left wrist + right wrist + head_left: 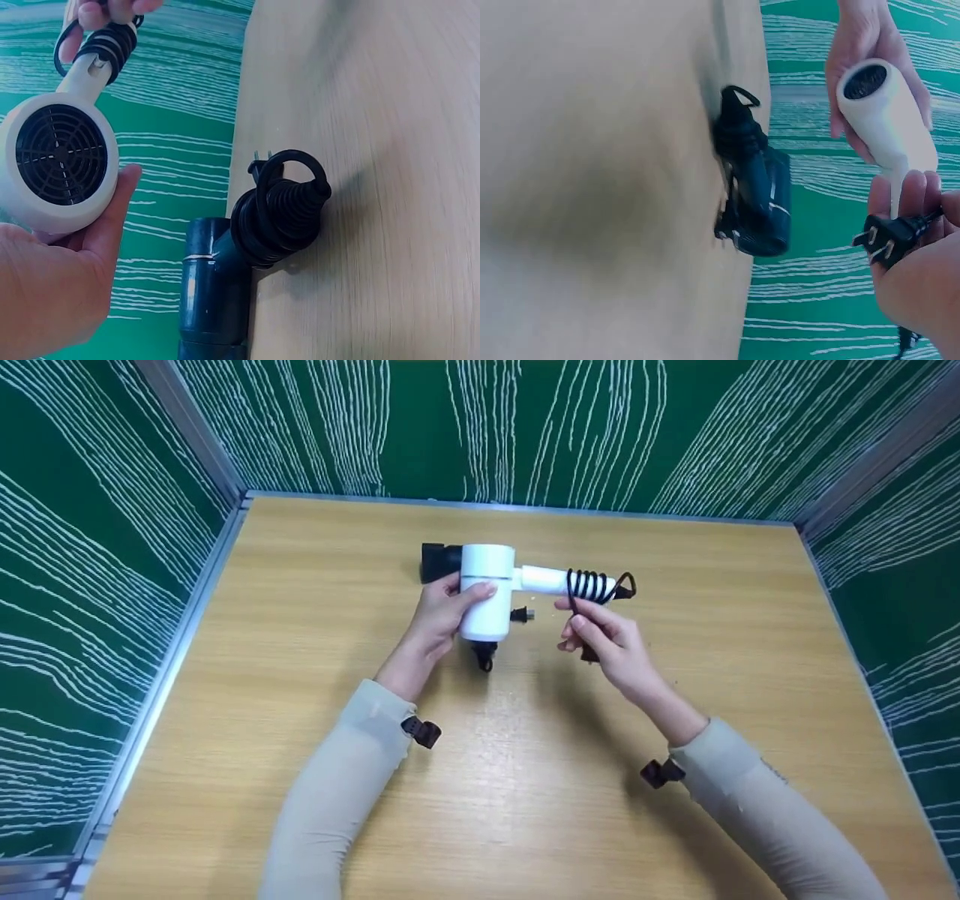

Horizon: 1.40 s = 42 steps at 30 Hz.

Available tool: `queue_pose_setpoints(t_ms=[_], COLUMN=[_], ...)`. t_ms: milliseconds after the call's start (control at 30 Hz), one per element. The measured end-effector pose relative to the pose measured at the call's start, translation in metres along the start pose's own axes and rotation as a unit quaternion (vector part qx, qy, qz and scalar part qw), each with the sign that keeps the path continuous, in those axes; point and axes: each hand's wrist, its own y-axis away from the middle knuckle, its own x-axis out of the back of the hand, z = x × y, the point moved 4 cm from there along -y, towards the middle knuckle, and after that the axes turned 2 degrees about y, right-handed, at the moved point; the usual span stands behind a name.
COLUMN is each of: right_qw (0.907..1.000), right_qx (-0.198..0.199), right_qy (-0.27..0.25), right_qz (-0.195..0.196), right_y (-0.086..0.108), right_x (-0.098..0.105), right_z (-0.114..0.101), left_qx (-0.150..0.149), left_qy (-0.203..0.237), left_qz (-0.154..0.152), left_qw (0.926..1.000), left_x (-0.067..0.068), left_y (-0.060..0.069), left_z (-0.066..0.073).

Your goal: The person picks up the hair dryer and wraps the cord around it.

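Note:
My left hand grips the barrel of a white hair dryer, thumb across its side. Its handle points right, with a black cord wound round it in several loops. A black grille shows at the barrel's end in the left wrist view. With thumb and fingers, my right hand pinches the cord below the handle, close to its two-pin plug. Behind and below the white dryer, a dark hair dryer lies on the table, partly hidden in the head view.
The dark dryer's handle is wrapped in its own coiled cord, and its plug sticks out beside it. A wooden table carries it. Green panels with white streaks stand along the back and sides.

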Motion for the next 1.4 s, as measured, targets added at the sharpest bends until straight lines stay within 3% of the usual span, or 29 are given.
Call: queue_pose_setpoints(t_ms=[167, 367, 567, 767, 1067, 1400], right_qw=[0.9977, 0.9931, 0.9891, 0.9813, 0.9807, 0.9763], right_qx=[-0.03, -0.07, -0.102, -0.139, -0.134, -0.128], right_qy=[-0.06, -0.094, -0.106, -0.133, -0.143, -0.173], right_qz=[0.002, 0.001, -0.008, 0.008, -0.007, -0.027], right_y=[0.007, 0.009, 0.008, -0.001, -0.016, -0.027], right_x=[-0.011, -0.015, -0.013, -0.004, 0.008, 0.014], right_z=[0.015, 0.033, 0.047, 0.06, 0.067, 0.069], left_qx=[0.0, -0.017, -0.006, 0.009, 0.021, 0.011], left_qy=[0.02, 0.035, 0.038, 0.051, 0.059, 0.066], left_qz=[0.005, 0.001, -0.008, -0.006, -0.008, -0.028], left_qw=[0.9998, 0.9992, 0.9992, 0.9986, 0.998, 0.9974], left_x=[0.0, 0.001, 0.001, 0.001, 0.001, -0.001], left_y=[0.001, 0.001, 0.002, 0.004, 0.007, 0.011], left_z=[-0.001, -0.001, -0.003, -0.004, -0.003, -0.001])
